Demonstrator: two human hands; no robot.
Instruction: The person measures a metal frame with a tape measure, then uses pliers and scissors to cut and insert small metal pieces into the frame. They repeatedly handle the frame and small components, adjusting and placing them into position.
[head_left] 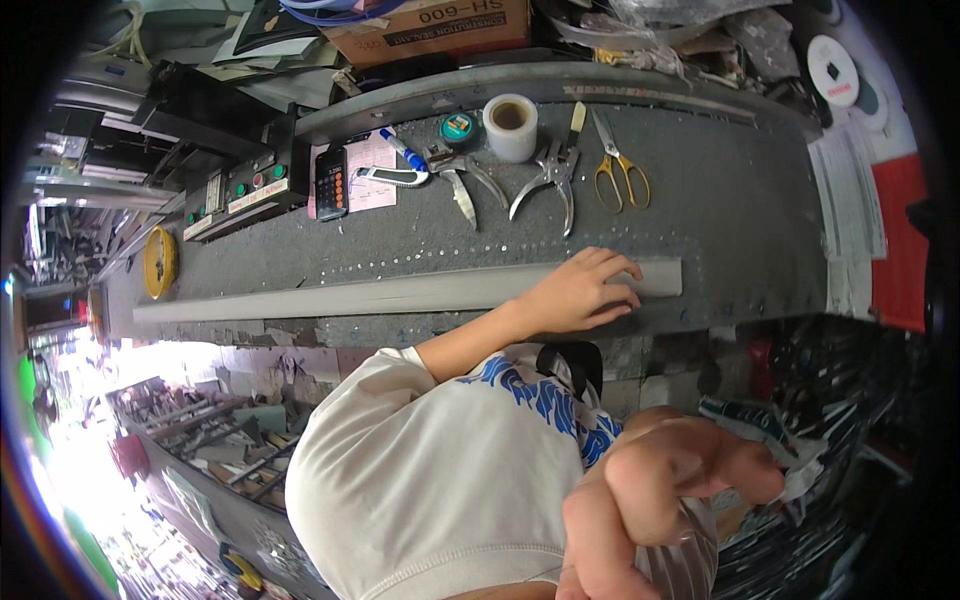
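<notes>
grey strip being steadied on the workbench

grey strip (400, 293), long and flat, is lying lengthwise along the near part of the dark workbench (740, 200), running from the far left to just past the middle right. the left hand (585, 290) is resting flat on the strip near its right end, fingers spread and pressing down rather than wrapping around it, which is probably keeping the strip from sliding on the bench. the right hand (660, 500) is hovering close to the camera, off the bench, fingers loosely curled with the forefinger extended; it is too blurred to tell whether it is holding anything.

tools are lying in a row along the far side of the bench, well apart from the strip and seemingly within arm's reach: a roll of white tape (510, 125), two pairs of metal pliers (550, 180), yellow-handled scissors (618, 165), a blue-capped marker (403, 150) and a dark calculator (331, 183) on pink paper. a cardboard box (430, 25) is sitting behind them, and a yellow tape measure (158, 262) is standing at the bench's left end.
</notes>
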